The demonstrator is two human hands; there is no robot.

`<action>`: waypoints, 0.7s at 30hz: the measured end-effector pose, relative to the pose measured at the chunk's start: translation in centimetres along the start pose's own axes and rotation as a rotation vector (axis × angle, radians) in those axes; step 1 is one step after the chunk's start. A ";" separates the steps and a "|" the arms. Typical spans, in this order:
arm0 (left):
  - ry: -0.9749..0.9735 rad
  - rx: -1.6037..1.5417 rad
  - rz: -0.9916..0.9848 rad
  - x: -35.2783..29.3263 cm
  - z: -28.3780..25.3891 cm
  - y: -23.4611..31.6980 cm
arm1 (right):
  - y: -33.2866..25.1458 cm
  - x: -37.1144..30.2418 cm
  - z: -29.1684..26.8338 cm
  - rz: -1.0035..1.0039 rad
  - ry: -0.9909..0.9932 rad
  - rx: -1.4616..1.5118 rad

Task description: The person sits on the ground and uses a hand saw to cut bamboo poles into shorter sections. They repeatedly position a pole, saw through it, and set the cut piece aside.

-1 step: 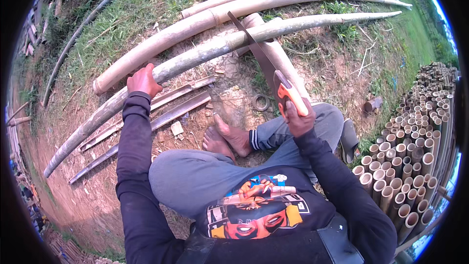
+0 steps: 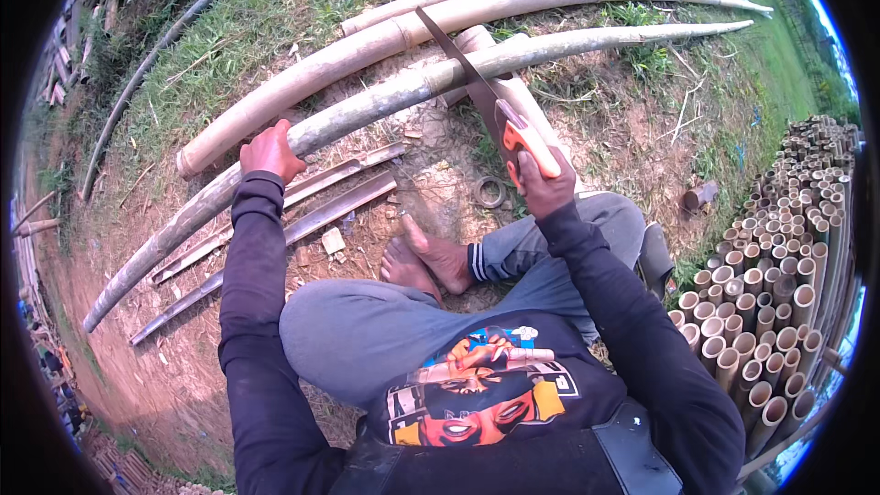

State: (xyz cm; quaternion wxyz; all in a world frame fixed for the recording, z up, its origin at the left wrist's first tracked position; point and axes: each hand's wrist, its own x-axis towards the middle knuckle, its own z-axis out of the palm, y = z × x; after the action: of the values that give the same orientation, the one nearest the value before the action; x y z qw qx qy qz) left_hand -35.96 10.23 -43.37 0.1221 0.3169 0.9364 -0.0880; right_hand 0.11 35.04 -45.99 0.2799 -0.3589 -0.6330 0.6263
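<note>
A long bamboo pole (image 2: 362,110) crosses in front of me, from the lower left to the upper right. My left hand (image 2: 271,152) is closed around its thicker part, left of the middle. In my right hand (image 2: 547,181) is a handsaw (image 2: 486,103) with an orange and white handle. The saw's blade lies across the pole just right of its middle, its tip pointing up and left over a thicker pole behind. Beneath the pole at the blade, a short thick bamboo piece (image 2: 524,115) lies on the ground as a support.
Further bamboo poles (image 2: 302,82) lie beyond. Two split bamboo lengths (image 2: 344,199) rest on the dirt near my left arm, and a bamboo ring (image 2: 489,192) lies beyond my bare feet (image 2: 426,261). A large stack of cut bamboo tubes (image 2: 761,312) stands at the right.
My right hand has pushed the handsaw forward and up-left, so its tip reaches farther past the pole. My left hand and the pole stay nearly in place.
</note>
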 end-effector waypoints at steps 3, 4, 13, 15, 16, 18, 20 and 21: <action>-0.029 -0.022 0.001 -0.2 -0.9 -0.1 | 3.5 10.2 5.2 -0.036 -0.034 0.107; -0.059 -0.039 -0.006 -0.4 -1.0 -0.1 | 4.0 10.7 5.5 -0.001 -0.038 0.121; -0.016 -0.039 -0.007 0.9 0.0 -0.1 | -2.7 -13.0 -7.1 -0.019 -0.009 -0.116; 0.018 -0.043 -0.003 0.9 0.2 -0.1 | -1.5 -7.7 -3.4 -0.066 0.001 -0.087; -0.008 -0.052 -0.007 0.8 0.1 0.0 | -0.2 -3.4 -0.9 -0.079 0.016 -0.079; -0.019 -0.063 -0.015 0.8 -0.2 0.1 | 2.0 5.0 3.4 -0.086 0.001 0.049; -0.042 -0.053 -0.030 0.6 -0.5 0.1 | 3.2 9.5 4.9 -0.119 -0.049 -0.007; -0.030 -0.059 -0.019 0.6 -0.6 0.0 | 3.4 8.9 4.7 -0.105 -0.024 -0.016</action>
State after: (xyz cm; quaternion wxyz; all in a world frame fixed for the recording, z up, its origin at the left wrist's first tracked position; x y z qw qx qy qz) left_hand -36.48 10.72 -42.94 0.1446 0.3027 0.9397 -0.0661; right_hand -8.53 39.30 -50.51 0.3019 -0.3199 -0.6592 0.6099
